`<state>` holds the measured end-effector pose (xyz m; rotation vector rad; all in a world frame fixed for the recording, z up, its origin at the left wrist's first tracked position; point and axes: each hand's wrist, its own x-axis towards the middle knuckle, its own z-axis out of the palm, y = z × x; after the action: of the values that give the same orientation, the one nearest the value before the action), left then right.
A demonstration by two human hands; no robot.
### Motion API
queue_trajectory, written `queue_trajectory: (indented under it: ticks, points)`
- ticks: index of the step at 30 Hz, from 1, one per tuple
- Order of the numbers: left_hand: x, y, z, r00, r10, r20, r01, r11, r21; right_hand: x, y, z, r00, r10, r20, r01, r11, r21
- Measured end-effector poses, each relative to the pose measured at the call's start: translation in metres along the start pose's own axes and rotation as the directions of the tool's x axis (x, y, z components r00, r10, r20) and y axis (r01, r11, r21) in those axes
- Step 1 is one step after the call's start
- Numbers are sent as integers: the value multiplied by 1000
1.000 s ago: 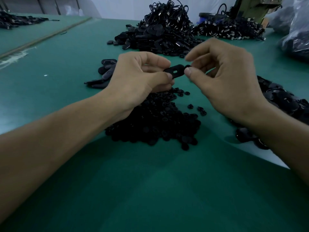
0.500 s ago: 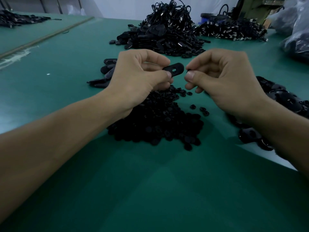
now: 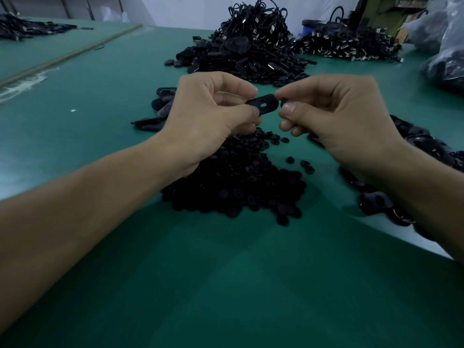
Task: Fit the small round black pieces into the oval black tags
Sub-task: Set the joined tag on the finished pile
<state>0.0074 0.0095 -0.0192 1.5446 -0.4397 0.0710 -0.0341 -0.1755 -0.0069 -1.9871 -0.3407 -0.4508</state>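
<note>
My left hand [image 3: 208,116] pinches one end of an oval black tag [image 3: 263,104] with a small hole in its middle, held level above the table. My right hand [image 3: 334,114] is just right of the tag's free end, thumb and forefinger pinched together on a small round black piece [image 3: 281,103] that barely shows. A heap of small round black pieces [image 3: 238,182] lies on the green table under both hands.
Loose oval tags [image 3: 163,106] lie left of my left hand, and more tags [image 3: 424,144] spread under my right wrist. A big pile of corded tags [image 3: 251,54] and another pile [image 3: 351,46] sit at the back. Plastic bags [image 3: 449,54] stand far right.
My right hand drew a little away from the tag half a second ago and is now close to its free end again. My left hand has kept hold of the tag.
</note>
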Motion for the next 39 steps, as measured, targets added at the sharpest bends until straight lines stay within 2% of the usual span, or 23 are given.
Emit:
queue_trajectory:
  ticks: [6, 15, 30, 36, 39]
  points:
    - [-2, 1, 1, 997, 52, 54, -54, 998, 40, -2, -3, 0, 995, -99, -27, 91, 974, -206]
    - [-4, 2, 3, 986, 146, 81, -160, 966, 202, -5, -5, 1, 983, -178, -38, 156, 935, -318]
    - [-6, 1, 5, 960, 260, 107, -281, 893, 352, -4, -8, 4, 991, -132, -30, 113, 932, -344]
    - [-10, 2, 8, 922, 357, 152, -387, 816, 428, -6, -11, 4, 992, -125, 12, 119, 902, -416]
    - [-11, 1, 9, 906, 392, 159, -420, 792, 443, -6, -13, 4, 998, -67, 7, 65, 930, -363]
